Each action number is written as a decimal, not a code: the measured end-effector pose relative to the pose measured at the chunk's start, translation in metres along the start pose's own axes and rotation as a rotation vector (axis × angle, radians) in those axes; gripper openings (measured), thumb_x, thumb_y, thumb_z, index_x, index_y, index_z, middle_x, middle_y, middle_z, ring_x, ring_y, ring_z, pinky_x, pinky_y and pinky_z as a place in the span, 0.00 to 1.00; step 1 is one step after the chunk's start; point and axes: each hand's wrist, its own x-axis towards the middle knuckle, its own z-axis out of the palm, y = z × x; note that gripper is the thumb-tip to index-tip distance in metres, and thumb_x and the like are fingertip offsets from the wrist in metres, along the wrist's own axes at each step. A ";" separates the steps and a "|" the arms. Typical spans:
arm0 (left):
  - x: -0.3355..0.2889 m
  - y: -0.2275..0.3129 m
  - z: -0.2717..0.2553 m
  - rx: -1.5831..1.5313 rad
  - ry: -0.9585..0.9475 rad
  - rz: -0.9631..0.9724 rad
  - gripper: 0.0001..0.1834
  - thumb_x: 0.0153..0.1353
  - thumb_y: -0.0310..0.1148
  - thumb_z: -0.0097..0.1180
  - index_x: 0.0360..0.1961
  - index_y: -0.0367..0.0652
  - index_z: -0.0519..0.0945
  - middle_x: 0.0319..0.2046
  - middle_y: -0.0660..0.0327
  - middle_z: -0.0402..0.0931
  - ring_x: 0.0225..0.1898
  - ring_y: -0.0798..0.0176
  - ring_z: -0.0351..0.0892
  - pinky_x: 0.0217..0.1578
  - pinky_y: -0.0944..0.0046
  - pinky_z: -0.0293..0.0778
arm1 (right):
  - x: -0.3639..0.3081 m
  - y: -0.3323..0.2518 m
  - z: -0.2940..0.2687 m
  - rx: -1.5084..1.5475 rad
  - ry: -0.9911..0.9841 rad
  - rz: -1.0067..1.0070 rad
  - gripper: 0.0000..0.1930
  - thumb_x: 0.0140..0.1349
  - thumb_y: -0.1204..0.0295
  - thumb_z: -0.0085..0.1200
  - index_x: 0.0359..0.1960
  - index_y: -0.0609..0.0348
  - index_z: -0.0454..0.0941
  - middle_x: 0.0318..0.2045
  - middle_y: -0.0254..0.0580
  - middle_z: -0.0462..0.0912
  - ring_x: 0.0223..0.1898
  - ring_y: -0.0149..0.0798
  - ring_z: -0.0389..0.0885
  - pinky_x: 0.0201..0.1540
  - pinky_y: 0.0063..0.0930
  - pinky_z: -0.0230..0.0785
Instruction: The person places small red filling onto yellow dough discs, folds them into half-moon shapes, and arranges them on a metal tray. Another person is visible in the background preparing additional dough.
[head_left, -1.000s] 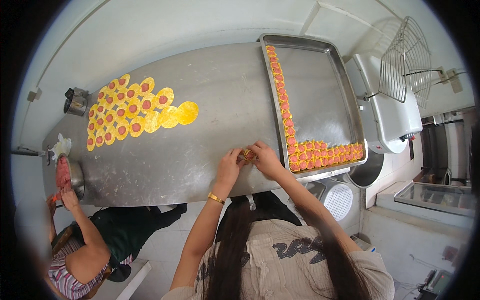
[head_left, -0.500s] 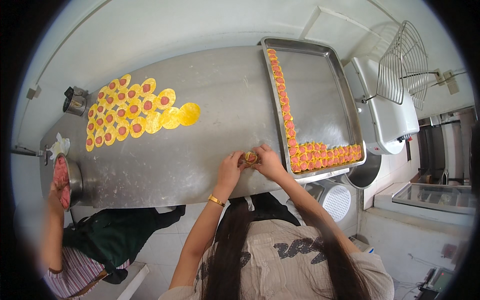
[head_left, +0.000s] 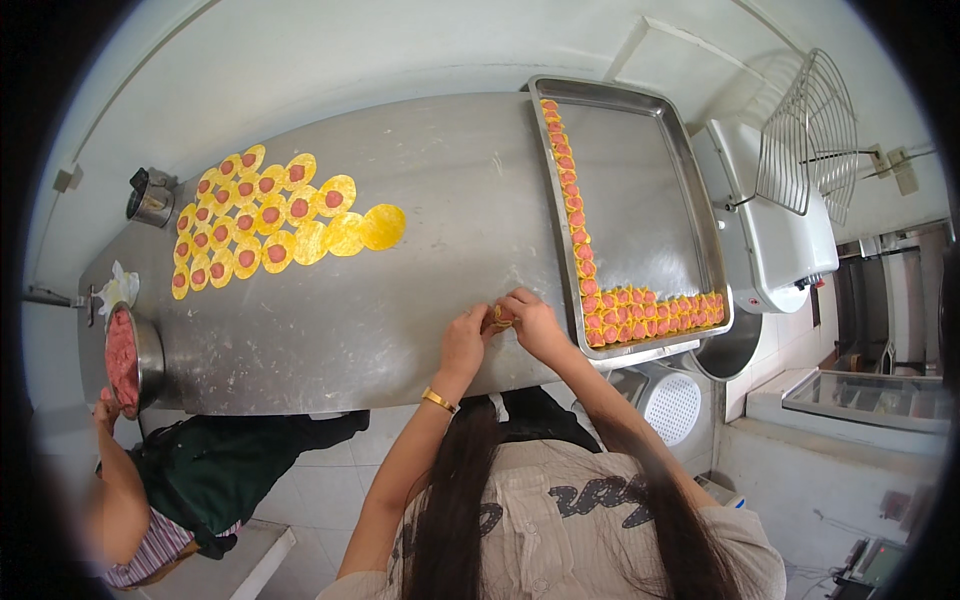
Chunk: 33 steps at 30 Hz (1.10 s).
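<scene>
Mostly bare tray (head_left: 640, 190), dumplings (head_left: 650, 312) along edges

Both forearms enter from the lower edge and converge toward the centre, bare to above the elbow. The left hand (head_left: 463, 343) is raised with the wrist slightly bent, fingers curled inward toward the right hand. The right hand (head_left: 533, 322) sits just beside it, knuckles up, fingers bent down in a pinch grip. The fingertips of both hands meet. The left elbow is bent more sharply than the right.
</scene>
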 end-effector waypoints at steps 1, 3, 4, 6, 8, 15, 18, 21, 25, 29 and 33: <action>-0.001 0.000 0.000 0.012 0.002 0.000 0.13 0.52 0.31 0.64 0.39 0.43 0.76 0.33 0.55 0.79 0.35 0.49 0.79 0.35 0.52 0.74 | -0.001 0.001 0.001 0.015 0.045 -0.041 0.23 0.46 0.86 0.54 0.47 0.57 0.76 0.42 0.48 0.76 0.45 0.57 0.76 0.47 0.44 0.72; -0.003 0.001 0.000 0.049 0.021 0.017 0.12 0.53 0.30 0.63 0.38 0.42 0.77 0.33 0.55 0.80 0.35 0.49 0.80 0.35 0.53 0.74 | -0.003 0.003 0.004 0.002 0.006 -0.027 0.24 0.45 0.86 0.54 0.48 0.56 0.76 0.42 0.48 0.76 0.45 0.56 0.76 0.47 0.43 0.72; -0.004 0.001 -0.001 0.075 0.039 0.034 0.11 0.53 0.29 0.63 0.37 0.42 0.77 0.33 0.55 0.80 0.35 0.50 0.80 0.35 0.54 0.74 | -0.003 0.004 0.005 -0.005 -0.014 -0.021 0.24 0.45 0.86 0.54 0.48 0.56 0.76 0.43 0.48 0.76 0.46 0.56 0.76 0.47 0.43 0.72; -0.006 0.000 -0.004 0.065 0.049 0.042 0.10 0.54 0.28 0.63 0.36 0.41 0.77 0.32 0.55 0.80 0.35 0.52 0.80 0.35 0.55 0.75 | -0.002 0.004 0.008 -0.082 -0.003 -0.063 0.23 0.45 0.86 0.56 0.46 0.56 0.78 0.42 0.45 0.77 0.45 0.51 0.78 0.46 0.39 0.74; -0.008 -0.004 -0.012 -0.010 0.038 0.045 0.09 0.54 0.29 0.63 0.36 0.41 0.78 0.32 0.55 0.79 0.35 0.52 0.80 0.35 0.56 0.75 | 0.004 0.005 0.004 -0.009 -0.004 -0.055 0.21 0.46 0.86 0.57 0.45 0.57 0.78 0.41 0.44 0.78 0.44 0.49 0.79 0.45 0.37 0.75; -0.020 -0.032 -0.033 0.150 0.330 0.014 0.09 0.59 0.33 0.60 0.37 0.39 0.77 0.40 0.53 0.74 0.39 0.49 0.77 0.38 0.55 0.74 | 0.097 0.064 -0.106 0.345 0.247 0.114 0.18 0.47 0.80 0.63 0.43 0.58 0.81 0.41 0.43 0.82 0.39 0.44 0.81 0.43 0.32 0.75; -0.019 -0.036 -0.027 0.299 0.347 0.079 0.09 0.61 0.33 0.58 0.37 0.39 0.76 0.41 0.50 0.72 0.41 0.45 0.75 0.39 0.52 0.73 | 0.185 0.114 -0.170 0.222 0.433 0.066 0.17 0.45 0.80 0.64 0.41 0.55 0.82 0.41 0.44 0.83 0.40 0.44 0.82 0.43 0.32 0.75; -0.017 -0.035 -0.026 0.362 0.316 0.062 0.09 0.60 0.33 0.57 0.38 0.40 0.75 0.41 0.49 0.72 0.41 0.44 0.75 0.39 0.51 0.72 | 0.269 0.158 -0.205 -0.025 0.494 0.019 0.19 0.43 0.81 0.64 0.40 0.56 0.82 0.37 0.41 0.82 0.38 0.41 0.82 0.39 0.34 0.76; -0.015 -0.031 -0.027 0.408 0.291 -0.014 0.10 0.60 0.34 0.57 0.39 0.42 0.74 0.41 0.50 0.72 0.40 0.45 0.75 0.39 0.51 0.72 | 0.342 0.196 -0.207 -0.219 0.421 -0.011 0.16 0.46 0.78 0.61 0.40 0.53 0.82 0.34 0.44 0.80 0.38 0.50 0.80 0.42 0.38 0.73; -0.016 -0.027 -0.027 0.376 0.255 -0.077 0.08 0.60 0.33 0.55 0.38 0.42 0.72 0.39 0.49 0.71 0.41 0.43 0.73 0.40 0.49 0.71 | 0.372 0.210 -0.190 -0.254 0.336 -0.057 0.12 0.51 0.76 0.56 0.39 0.52 0.82 0.36 0.46 0.80 0.40 0.52 0.79 0.43 0.41 0.72; -0.016 -0.025 -0.026 0.372 0.247 -0.122 0.08 0.59 0.32 0.55 0.38 0.43 0.72 0.39 0.49 0.71 0.41 0.43 0.73 0.40 0.49 0.71 | 0.378 0.214 -0.187 -0.219 0.179 -0.144 0.17 0.45 0.84 0.54 0.37 0.54 0.82 0.36 0.47 0.81 0.42 0.52 0.79 0.44 0.41 0.72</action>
